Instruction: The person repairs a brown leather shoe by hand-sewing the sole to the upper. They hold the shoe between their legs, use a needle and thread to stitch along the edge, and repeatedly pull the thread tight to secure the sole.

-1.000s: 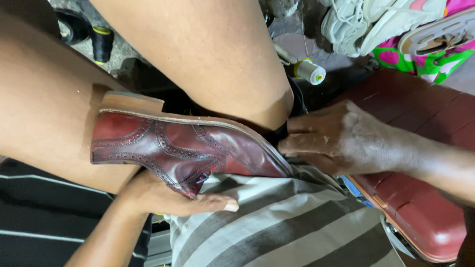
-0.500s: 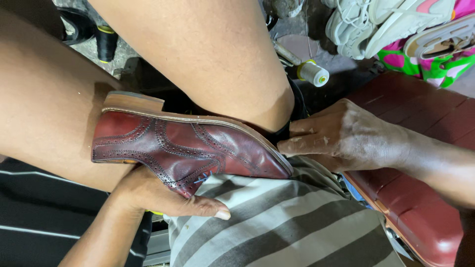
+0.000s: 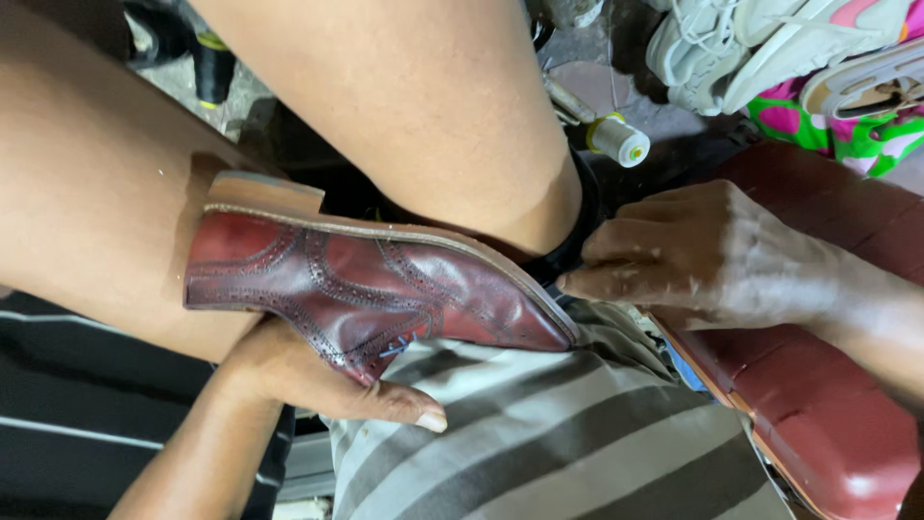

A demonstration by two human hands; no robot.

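Observation:
A dark red leather brogue shoe (image 3: 366,284) lies on its side across my lap, its tan sole and heel turned up against my bare thighs. My left hand (image 3: 308,380) cups the shoe from underneath at its opening, thumb stretched along the striped cloth (image 3: 568,433). My right hand (image 3: 693,255) rests at the shoe's toe, fingers bunched together and touching the sole edge; whether it pinches anything small I cannot tell.
A red padded seat (image 3: 818,404) lies under my right forearm. A spool of pale thread (image 3: 621,140) and a dark spool (image 3: 214,69) sit on the ground. White sneakers (image 3: 731,43) and a green-and-pink patterned bag (image 3: 857,120) lie at the top right.
The shoe and my left hand have shifted slightly; the thumb slid further along the striped cloth. My right hand stays at the toe.

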